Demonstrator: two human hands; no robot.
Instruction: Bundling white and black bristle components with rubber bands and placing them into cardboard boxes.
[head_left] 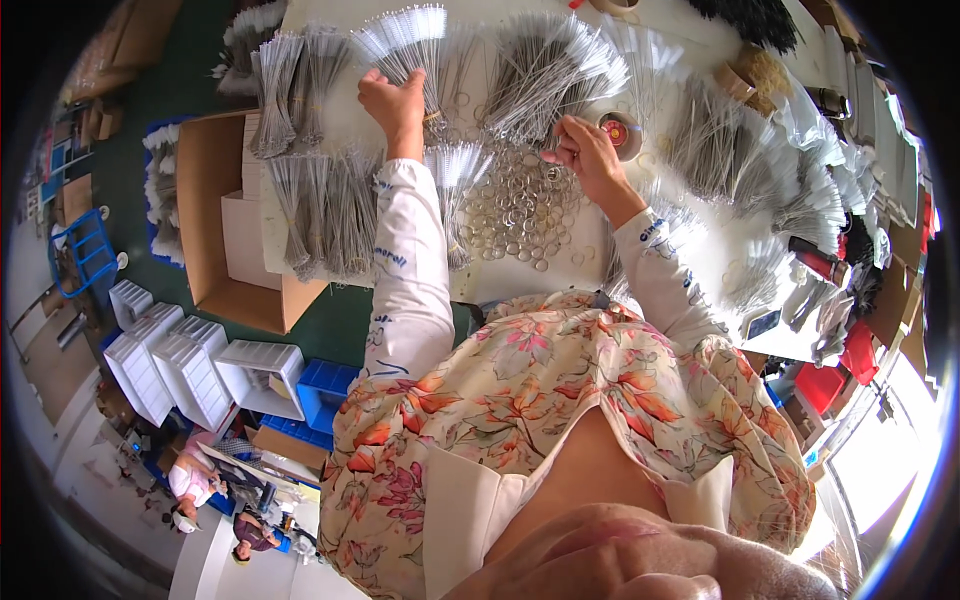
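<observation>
My left hand is closed, with fingers curled, against the left side of a fanned bundle of thin wire brushes with white bristle tips. What its fingertips grip, if anything, is too small to make out. To the right, my right hand is pinched at the upper right edge of a pile of small metal rings. Just above it lies a large loose heap of wire brushes. Anything between the right fingertips is too fine to tell. A smaller brush bundle lies left of the rings.
Tied brush bundles line the table's left side, beside an open cardboard box. More brushes cover the right side. A tape roll sits by my right hand. White bins stand lower left; two people are farther off.
</observation>
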